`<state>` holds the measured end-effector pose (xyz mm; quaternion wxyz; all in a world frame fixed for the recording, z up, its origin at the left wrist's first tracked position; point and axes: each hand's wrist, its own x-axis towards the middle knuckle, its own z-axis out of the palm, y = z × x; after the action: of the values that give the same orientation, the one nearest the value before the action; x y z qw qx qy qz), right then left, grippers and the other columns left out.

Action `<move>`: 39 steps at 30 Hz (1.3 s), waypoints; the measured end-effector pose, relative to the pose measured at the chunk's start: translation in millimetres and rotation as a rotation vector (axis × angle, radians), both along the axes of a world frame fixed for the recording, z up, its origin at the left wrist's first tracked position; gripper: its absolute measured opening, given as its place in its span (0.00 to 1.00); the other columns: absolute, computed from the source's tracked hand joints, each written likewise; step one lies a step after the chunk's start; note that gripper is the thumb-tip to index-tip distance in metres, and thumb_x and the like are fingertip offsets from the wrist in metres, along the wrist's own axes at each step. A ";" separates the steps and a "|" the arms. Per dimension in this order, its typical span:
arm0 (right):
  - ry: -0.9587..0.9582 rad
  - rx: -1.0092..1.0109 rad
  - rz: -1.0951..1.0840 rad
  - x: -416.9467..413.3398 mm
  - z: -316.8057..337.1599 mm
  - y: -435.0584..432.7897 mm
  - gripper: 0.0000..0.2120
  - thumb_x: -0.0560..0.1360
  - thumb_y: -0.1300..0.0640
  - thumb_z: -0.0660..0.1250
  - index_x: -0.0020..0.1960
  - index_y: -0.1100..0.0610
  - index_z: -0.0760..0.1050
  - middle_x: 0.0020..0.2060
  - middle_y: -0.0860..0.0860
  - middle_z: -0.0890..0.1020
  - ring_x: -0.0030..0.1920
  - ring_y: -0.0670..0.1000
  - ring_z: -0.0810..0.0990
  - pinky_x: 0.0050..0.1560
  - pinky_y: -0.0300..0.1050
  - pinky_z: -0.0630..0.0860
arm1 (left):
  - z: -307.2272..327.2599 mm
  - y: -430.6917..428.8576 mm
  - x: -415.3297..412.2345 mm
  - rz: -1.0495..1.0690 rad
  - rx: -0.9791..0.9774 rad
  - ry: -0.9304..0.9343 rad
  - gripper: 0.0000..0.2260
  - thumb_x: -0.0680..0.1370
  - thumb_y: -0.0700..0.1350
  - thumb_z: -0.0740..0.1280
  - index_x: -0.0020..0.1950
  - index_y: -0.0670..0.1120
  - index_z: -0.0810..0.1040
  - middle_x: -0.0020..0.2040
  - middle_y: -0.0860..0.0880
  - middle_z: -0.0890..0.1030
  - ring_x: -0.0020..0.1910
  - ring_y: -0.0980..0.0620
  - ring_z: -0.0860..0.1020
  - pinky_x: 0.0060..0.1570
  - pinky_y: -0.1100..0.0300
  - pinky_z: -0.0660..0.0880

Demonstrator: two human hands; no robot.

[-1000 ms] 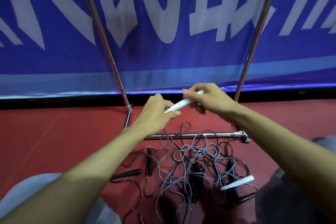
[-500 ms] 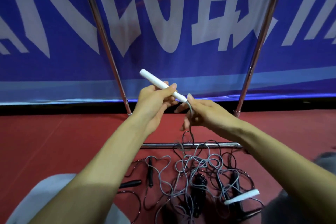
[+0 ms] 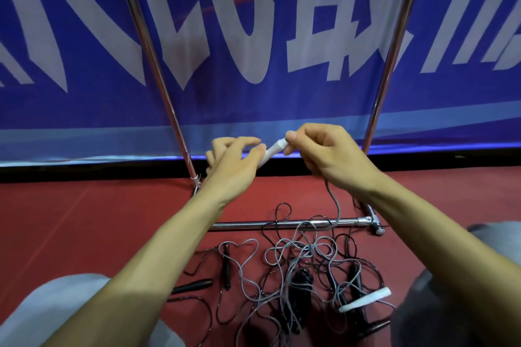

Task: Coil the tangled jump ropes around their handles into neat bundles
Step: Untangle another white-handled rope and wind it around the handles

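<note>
White handle [image 3: 275, 149] slanting up-right, left hand [image 3: 234, 162] gripping low end, right hand [image 3: 324, 155] pinching top.

2 bare forearms, extended forward, converging. Left hand [image 3: 234, 162]: thumb and loosely curled fingers hold the lower end of white handle [image 3: 275, 149]. Right hand [image 3: 331, 156], just beside: fingertips pinch its upper end.

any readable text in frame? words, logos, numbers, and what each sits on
Blue banner: large white characters, tops cut off by the frame edge and partly crossed by the metal poles; none reads whole, so there is nothing to quote.
Jump ropes: no print visible on cords or ends.
No other text in view.
</note>
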<state>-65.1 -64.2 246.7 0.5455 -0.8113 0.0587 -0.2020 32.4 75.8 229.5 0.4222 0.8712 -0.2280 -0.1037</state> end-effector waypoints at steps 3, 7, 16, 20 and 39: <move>-0.043 0.139 -0.025 -0.2 4.1 -6.3 0.15 0.80 0.55 0.61 0.38 0.61 0.75 0.23 0.48 0.62 0.23 0.47 0.57 0.24 0.39 0.55 | 3.0 0.2 -4.5 -0.255 -0.074 0.104 0.19 0.82 0.58 0.54 0.48 0.51 0.81 0.50 0.49 0.82 0.50 0.54 0.77 0.52 0.58 0.69; -0.094 0.235 -0.053 1.0 1.3 -13.2 0.16 0.79 0.51 0.62 0.36 0.58 0.74 0.23 0.48 0.64 0.24 0.49 0.62 0.26 0.43 0.62 | 3.0 -3.2 -13.9 -0.268 -0.239 0.098 0.22 0.80 0.62 0.56 0.36 0.47 0.75 0.25 0.54 0.68 0.24 0.53 0.66 0.32 0.57 0.63; 0.420 -0.155 0.126 6.0 -32.4 -15.8 0.15 0.78 0.51 0.64 0.39 0.60 0.77 0.35 0.57 0.82 0.36 0.51 0.82 0.42 0.46 0.80 | 24.6 7.4 -3.6 -0.025 -0.808 0.403 0.13 0.81 0.50 0.60 0.39 0.45 0.71 0.28 0.50 0.63 0.22 0.55 0.58 0.24 0.61 0.55; 0.413 0.188 0.088 4.9 -23.4 -14.3 0.16 0.81 0.54 0.58 0.41 0.65 0.74 0.34 0.62 0.80 0.32 0.56 0.83 0.37 0.47 0.82 | 19.8 12.8 -0.4 0.033 -0.639 0.299 0.02 0.78 0.39 0.65 0.46 0.46 0.75 0.23 0.54 0.61 0.19 0.57 0.57 0.20 0.67 0.53; -0.192 1.262 -0.163 3.3 17.6 -31.9 0.13 0.82 0.59 0.55 0.45 0.66 0.70 0.39 0.65 0.79 0.32 0.60 0.84 0.34 0.47 0.82 | -22.6 -13.1 -38.8 -0.546 -0.228 0.370 0.03 0.80 0.36 0.63 0.52 0.40 0.75 0.45 0.41 0.84 0.43 0.45 0.84 0.49 0.57 0.80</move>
<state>-61.8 -96.1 264.2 0.9037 -0.3054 0.1786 -0.2412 -6.3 62.7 206.9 0.5077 0.6918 -0.3823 -0.3428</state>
